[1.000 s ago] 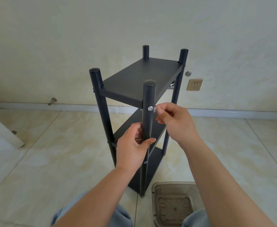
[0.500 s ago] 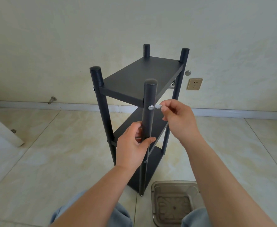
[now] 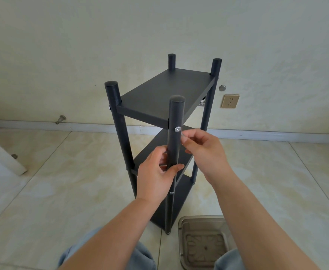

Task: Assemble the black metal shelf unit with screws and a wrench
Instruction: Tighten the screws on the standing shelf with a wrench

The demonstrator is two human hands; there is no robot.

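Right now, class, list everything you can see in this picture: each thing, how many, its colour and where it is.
shelf unit: one, black, standing on the floor by the wall
screw: one, silver, in the near post under the top shelf
wrench: one, silver, thin, pinched beside that screw
bin: one, grey-brown, on the floor, right of the shelf foot
socket: one, beige, on the wall
door stopper: one, metal, at the skirting, left
left hand: gripping the near post
right hand: pinching the wrench
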